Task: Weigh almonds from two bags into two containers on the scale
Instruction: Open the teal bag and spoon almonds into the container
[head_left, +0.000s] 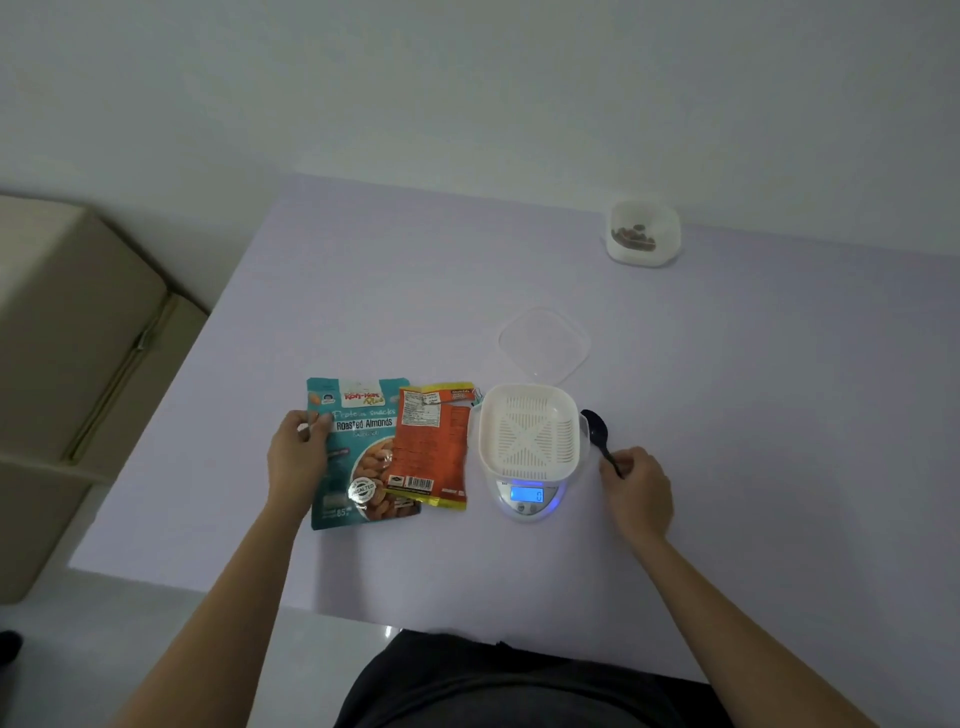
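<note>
Hands at centre frame — I see both gripping.
Left hand (298, 457) fingers pinch the teal bag (358, 452); right hand (636, 491) fingers hold the black spoon (597, 423).

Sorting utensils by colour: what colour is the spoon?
Black; the spoon, held by the right hand, shows in the head view.

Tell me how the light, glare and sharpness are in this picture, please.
Head view: dim, even room light with soft, faint shadows; the scale display glows blue and tints the table beneath; glare on the teal almond bag near its lower seal; wide-angle bending at the table edges; the far container is soft, its contents blurred.
</note>
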